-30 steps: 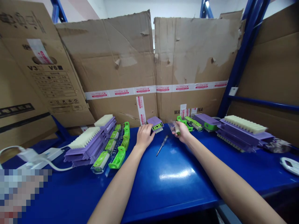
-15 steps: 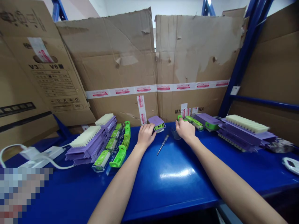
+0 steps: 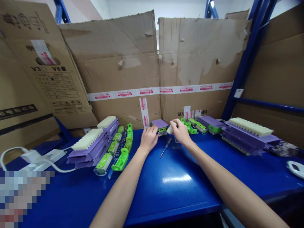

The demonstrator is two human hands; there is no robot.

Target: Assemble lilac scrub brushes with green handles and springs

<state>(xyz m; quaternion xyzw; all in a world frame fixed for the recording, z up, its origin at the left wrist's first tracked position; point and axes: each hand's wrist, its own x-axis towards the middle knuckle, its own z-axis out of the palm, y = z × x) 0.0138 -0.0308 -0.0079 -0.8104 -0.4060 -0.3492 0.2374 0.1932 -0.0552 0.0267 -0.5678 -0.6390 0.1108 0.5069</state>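
A small purple brush (image 3: 159, 123) with a green end panel and pale bristles underneath sits near the cardboard at the back. My left hand (image 3: 149, 138) is closed at its left side, fingertips against it. Between the thumb and fingers of my right hand (image 3: 181, 132) is a small whitish block (image 3: 171, 128), held just right of the brush and partly hidden. A clear plastic piece (image 3: 176, 141) lies under my right hand. In front of the brush rests a screwdriver (image 3: 165, 148) with a clear handle, its tip pointing toward me.
Purple brush housings (image 3: 91, 147) are stacked at left, beside green-and-white parts (image 3: 104, 163), springs (image 3: 120, 139) and bright green holders (image 3: 121, 160). Green parts (image 3: 197, 125), another purple brush (image 3: 210, 123) and stacked brushes (image 3: 251, 134) lie at right. A power strip (image 3: 48, 158) stands far left.
My right hand has moved left from the green parts to beside the small brush, and a whitish block now shows in its fingers. My left hand has barely moved.
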